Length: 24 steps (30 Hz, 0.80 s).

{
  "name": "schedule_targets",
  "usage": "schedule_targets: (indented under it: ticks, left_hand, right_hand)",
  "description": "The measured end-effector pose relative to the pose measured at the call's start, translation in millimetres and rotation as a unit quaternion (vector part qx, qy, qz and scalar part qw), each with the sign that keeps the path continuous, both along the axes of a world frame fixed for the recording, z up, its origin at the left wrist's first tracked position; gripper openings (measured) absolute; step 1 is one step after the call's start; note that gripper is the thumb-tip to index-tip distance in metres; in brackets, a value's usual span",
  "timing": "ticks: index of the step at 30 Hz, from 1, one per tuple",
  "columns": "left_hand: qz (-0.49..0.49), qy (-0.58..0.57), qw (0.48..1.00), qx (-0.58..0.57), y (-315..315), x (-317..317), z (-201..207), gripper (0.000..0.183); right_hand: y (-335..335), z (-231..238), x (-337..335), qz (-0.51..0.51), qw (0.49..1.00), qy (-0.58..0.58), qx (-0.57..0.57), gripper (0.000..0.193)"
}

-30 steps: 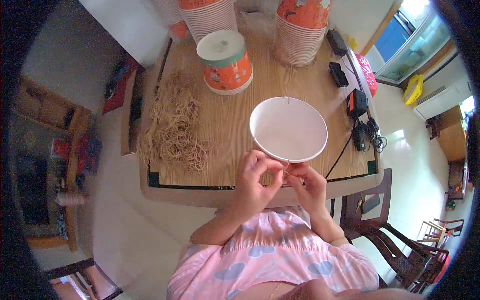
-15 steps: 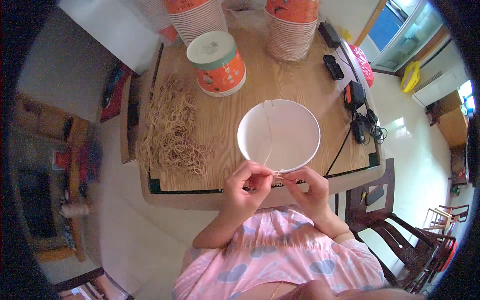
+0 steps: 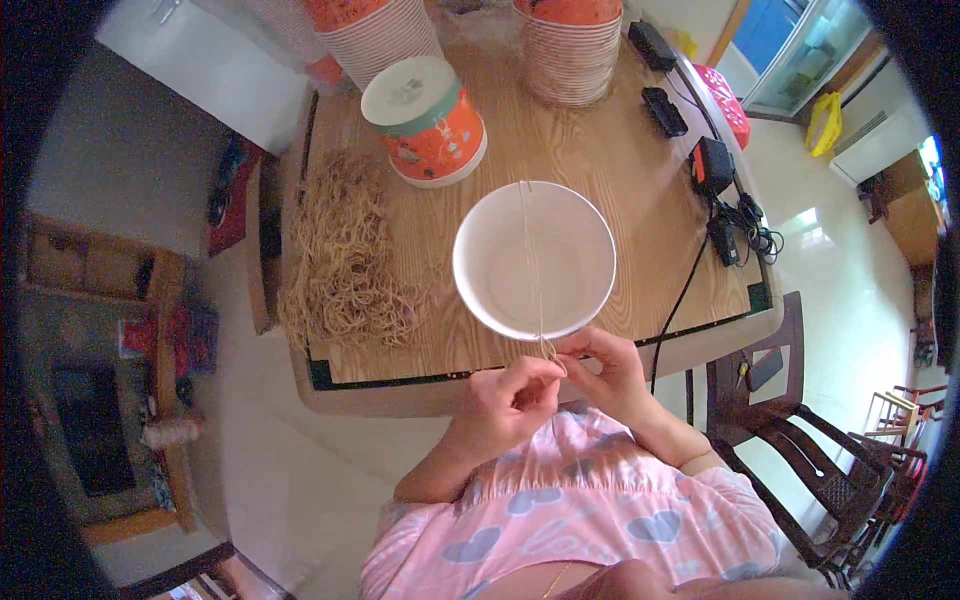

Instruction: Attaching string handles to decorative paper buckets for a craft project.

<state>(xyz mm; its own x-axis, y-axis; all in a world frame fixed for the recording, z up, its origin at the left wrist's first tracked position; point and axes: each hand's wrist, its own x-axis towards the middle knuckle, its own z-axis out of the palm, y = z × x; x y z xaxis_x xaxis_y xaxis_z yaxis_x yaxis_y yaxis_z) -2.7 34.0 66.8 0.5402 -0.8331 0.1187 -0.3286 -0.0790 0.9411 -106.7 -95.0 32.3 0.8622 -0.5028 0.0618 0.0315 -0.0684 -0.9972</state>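
A white paper bucket (image 3: 580,262) stands mouth up near the table's front edge. A thin tan string (image 3: 529,235) runs across its mouth from the far rim to the near rim. Just outside the near rim, my left hand (image 3: 515,392) pinches the string's end between thumb and curled fingers. My right hand (image 3: 605,368) pinches the same cord close beside it, its fingers near the rim. The hands meet at the fingertips, where small loops of string show; whether a knot is there I cannot make out.
Left on the wooden table (image 3: 420,330) lies a heap of tan strings (image 3: 345,260). An upturned orange and green bucket (image 3: 435,135) sits behind it. Bucket stacks (image 3: 570,60) stand at the back. Black adapters and cables (image 3: 735,225) line the right edge; a dark chair (image 3: 770,430) is beside the table.
Both hands have drawn slightly down toward me, pulling the string straighter across the bucket's mouth. The view has shifted a little.
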Motion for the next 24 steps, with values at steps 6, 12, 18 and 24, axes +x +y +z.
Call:
schedule_targets:
  ticks: [6, 12, 18, 24]
  left_hand:
    - [-0.036, -0.310, 0.950, 0.007, 5.9, -0.4, -31.5, 0.025]
    - [-0.024, -0.363, 0.931, 0.030, 6.7, -0.2, -43.7, 0.028]
    - [-0.030, -0.400, 0.913, 0.071, 8.9, 0.4, -45.5, 0.026]
    - [-0.008, -0.388, 0.920, 0.052, 7.3, 0.7, -49.1, 0.024]
  right_hand:
    - [-1.2, -17.7, -7.9, 0.034, 0.985, 0.040, 0.164, 0.010]
    - [-0.2, -25.7, -6.1, 0.015, 0.991, 0.013, 0.131, 0.010]
    - [-0.7, -21.3, -8.0, 0.008, 1.000, 0.019, 0.024, 0.008]
    - [1.6, -24.3, -8.7, 0.000, 0.999, 0.033, 0.015, 0.008]
